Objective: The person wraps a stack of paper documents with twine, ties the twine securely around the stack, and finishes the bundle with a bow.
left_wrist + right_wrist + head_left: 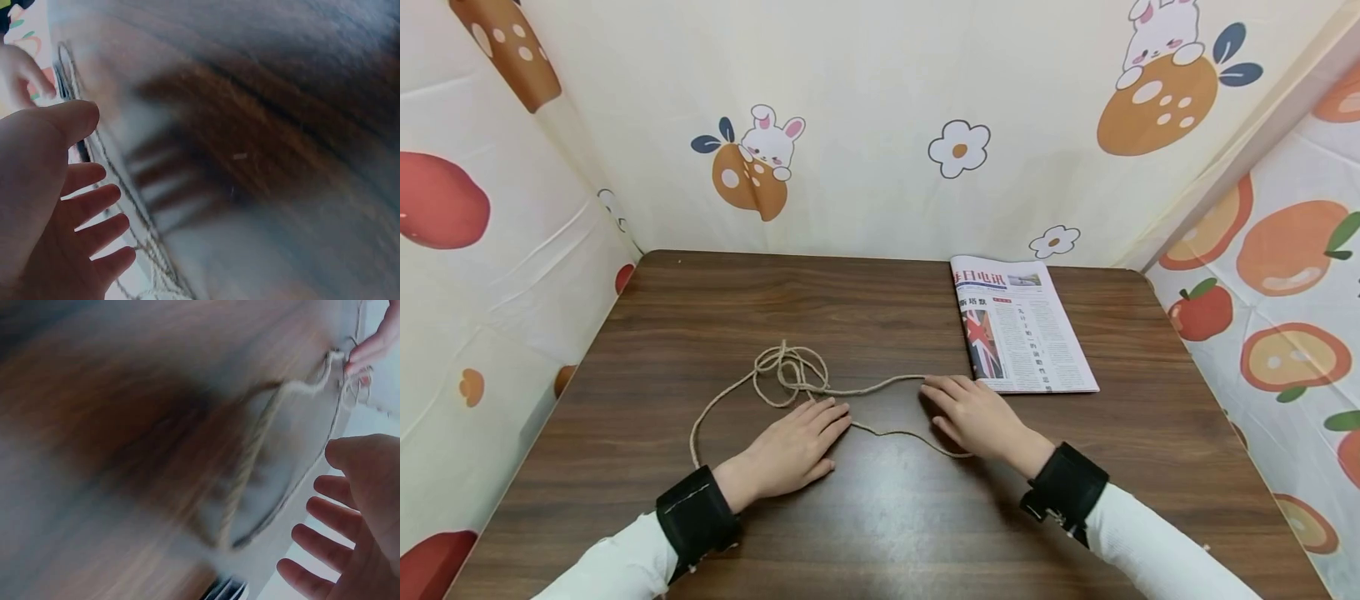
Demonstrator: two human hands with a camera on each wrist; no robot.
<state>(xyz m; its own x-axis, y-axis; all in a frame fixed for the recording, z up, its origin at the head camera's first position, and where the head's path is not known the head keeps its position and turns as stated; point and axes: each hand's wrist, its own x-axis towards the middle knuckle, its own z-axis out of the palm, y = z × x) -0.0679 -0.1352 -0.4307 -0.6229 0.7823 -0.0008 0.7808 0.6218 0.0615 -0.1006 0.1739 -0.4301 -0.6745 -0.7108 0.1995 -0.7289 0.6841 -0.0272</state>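
A thin tan rope (808, 387) lies on the brown table, tangled in loose loops left of centre. One strand trails left and two lines run right toward my right hand (976, 419). My left hand (793, 450) is held palm down just below the loops, with its fingers extended. In the left wrist view its fingers (94, 197) are spread apart and grip nothing. The right hand is over the rope's right part, by the newspaper's lower left corner. In the right wrist view, the rope (247, 465) bends below its spread, relaxed fingers (322, 547), which hold nothing.
A folded newspaper (1026, 333) lies at the table's back right. The wooden table (880, 533) has its far edge against a patterned cloth wall (865, 125), and similar cloth hangs on both sides. Black bands (698, 518) wrap both wrists.
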